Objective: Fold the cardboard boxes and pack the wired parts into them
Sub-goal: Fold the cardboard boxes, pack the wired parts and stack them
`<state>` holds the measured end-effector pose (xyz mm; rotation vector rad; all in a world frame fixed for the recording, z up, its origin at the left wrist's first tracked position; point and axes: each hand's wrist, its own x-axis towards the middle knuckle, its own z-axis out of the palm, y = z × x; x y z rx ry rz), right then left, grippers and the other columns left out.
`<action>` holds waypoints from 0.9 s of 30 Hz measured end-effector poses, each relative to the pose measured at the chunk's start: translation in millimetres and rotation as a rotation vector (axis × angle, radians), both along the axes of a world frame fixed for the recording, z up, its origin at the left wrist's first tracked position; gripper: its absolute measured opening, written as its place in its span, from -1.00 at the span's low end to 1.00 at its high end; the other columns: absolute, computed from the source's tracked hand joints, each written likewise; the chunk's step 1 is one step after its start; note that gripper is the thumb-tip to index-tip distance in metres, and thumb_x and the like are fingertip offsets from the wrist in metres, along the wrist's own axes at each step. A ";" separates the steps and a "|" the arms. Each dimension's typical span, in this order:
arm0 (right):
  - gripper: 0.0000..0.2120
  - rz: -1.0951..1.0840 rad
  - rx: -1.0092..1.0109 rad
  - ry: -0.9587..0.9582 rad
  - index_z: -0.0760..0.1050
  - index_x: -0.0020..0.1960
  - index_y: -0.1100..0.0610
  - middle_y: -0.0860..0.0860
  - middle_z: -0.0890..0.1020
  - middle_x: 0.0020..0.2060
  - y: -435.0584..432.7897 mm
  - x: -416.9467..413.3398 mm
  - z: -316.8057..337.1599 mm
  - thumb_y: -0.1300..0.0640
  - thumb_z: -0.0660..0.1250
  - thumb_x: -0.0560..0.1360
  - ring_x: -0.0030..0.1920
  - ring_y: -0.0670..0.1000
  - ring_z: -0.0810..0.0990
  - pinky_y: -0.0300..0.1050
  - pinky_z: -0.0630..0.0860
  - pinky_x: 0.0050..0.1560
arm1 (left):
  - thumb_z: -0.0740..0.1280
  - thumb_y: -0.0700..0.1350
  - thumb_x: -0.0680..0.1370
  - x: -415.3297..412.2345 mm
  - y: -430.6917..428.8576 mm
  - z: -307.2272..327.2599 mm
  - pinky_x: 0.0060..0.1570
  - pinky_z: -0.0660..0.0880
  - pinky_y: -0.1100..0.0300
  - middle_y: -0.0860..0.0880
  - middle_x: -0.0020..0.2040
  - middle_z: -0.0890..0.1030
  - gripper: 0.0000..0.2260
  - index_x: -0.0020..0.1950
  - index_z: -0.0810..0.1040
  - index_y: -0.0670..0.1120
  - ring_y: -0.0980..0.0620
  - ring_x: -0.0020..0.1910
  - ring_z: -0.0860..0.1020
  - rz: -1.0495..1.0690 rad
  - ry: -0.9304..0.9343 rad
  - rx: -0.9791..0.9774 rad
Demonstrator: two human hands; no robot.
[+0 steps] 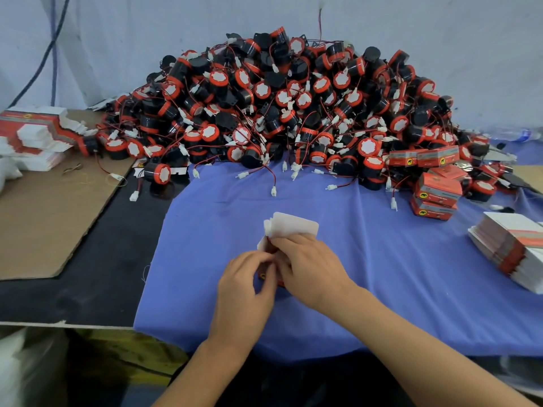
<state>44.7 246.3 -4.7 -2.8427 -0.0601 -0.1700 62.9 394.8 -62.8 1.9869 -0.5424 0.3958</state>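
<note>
A small red cardboard box (293, 227) with its white flaps open sits between my hands on the blue cloth (382, 274). My left hand (246, 284) grips its left side, fingers curled. My right hand (308, 268) holds it from the right and top, fingers over the opening. A red wire and white connector (266, 227) stick out at the box's top left; the part inside is hidden. Behind lies a big heap of black-and-red wired parts (288, 104).
Several folded red boxes (436, 189) lie at the right of the heap. Flat box blanks are stacked at the right edge (511, 248) and far left (35, 133). A brown cardboard sheet (44, 215) covers the left of the black table.
</note>
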 end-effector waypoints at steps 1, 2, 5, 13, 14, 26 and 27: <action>-0.72 0.001 0.032 -0.014 0.51 0.29 0.01 -0.09 0.61 0.15 0.1 -0.9 0.2 0.11 0.15 0.63 0.16 0.05 0.49 -0.06 0.41 -0.07 | 0.44 -0.20 0.56 0.8 -1.1 1.1 0.01 0.49 0.32 0.24 -0.03 0.62 -0.84 0.01 0.62 0.07 0.18 0.00 0.59 0.008 0.016 -0.024; -0.70 0.003 0.057 -0.025 0.48 0.32 0.01 -0.08 0.62 0.12 0.3 -1.2 0.0 0.12 0.16 0.63 0.13 0.06 0.50 -0.03 0.44 -0.09 | 0.45 -0.23 0.55 2.7 -2.3 2.3 -0.01 0.53 0.23 0.23 -0.05 0.61 -0.82 -0.01 0.62 0.07 0.18 -0.02 0.60 0.019 0.027 -0.036; -0.74 0.005 0.042 -0.016 0.51 0.27 0.02 -0.07 0.62 0.10 0.0 0.2 -1.3 0.12 0.16 0.64 0.13 0.06 0.50 0.00 0.47 -0.07 | 0.45 -0.21 0.56 10.0 -5.8 7.9 -0.11 0.59 0.05 0.17 -0.06 0.52 -0.80 -0.05 0.51 0.07 0.19 -0.08 0.58 0.061 0.069 -0.030; -0.68 0.002 -0.065 0.012 0.57 0.34 -0.07 -0.12 0.53 0.28 -1.6 0.5 -8.9 0.00 0.12 0.70 0.29 0.03 0.43 -0.02 0.47 0.10 | 0.34 -0.33 0.57 29.6 -8.1 20.6 -0.08 0.52 0.37 0.15 0.11 0.47 -0.70 0.05 0.63 0.09 0.20 -0.02 0.57 -0.027 0.118 -0.076; -0.69 -0.010 -0.037 -0.003 0.58 0.32 -0.07 -0.11 0.55 0.25 -1.3 0.2 -9.4 0.01 0.13 0.70 0.27 0.03 0.45 -0.01 0.48 0.08 | 0.33 -0.35 0.55 31.2 -6.5 20.2 -0.04 0.49 0.38 0.15 0.11 0.47 -0.70 -0.02 0.64 0.07 0.21 0.03 0.55 -0.029 0.110 -0.029; -0.75 -0.014 0.006 -0.141 0.59 0.16 0.05 -0.07 0.59 0.08 1.4 -8.6 -11.8 0.01 0.18 0.67 0.10 0.05 0.52 0.05 0.51 -0.03 | 0.38 -0.07 0.63 32.4 23.0 26.1 0.00 0.59 -0.03 0.07 0.15 0.48 -0.81 0.23 0.64 -0.02 0.03 0.06 0.53 -0.144 -0.090 0.257; -0.73 -0.011 -0.002 -0.120 0.57 0.17 0.04 -0.07 0.58 0.09 1.6 -8.5 -10.4 -0.01 0.14 0.67 0.10 0.05 0.52 0.04 0.51 -0.05 | 0.41 -0.09 0.62 32.9 23.4 29.3 -0.01 0.59 -0.02 0.08 0.11 0.49 -0.87 0.16 0.64 -0.05 0.03 0.03 0.55 -0.143 -0.092 0.233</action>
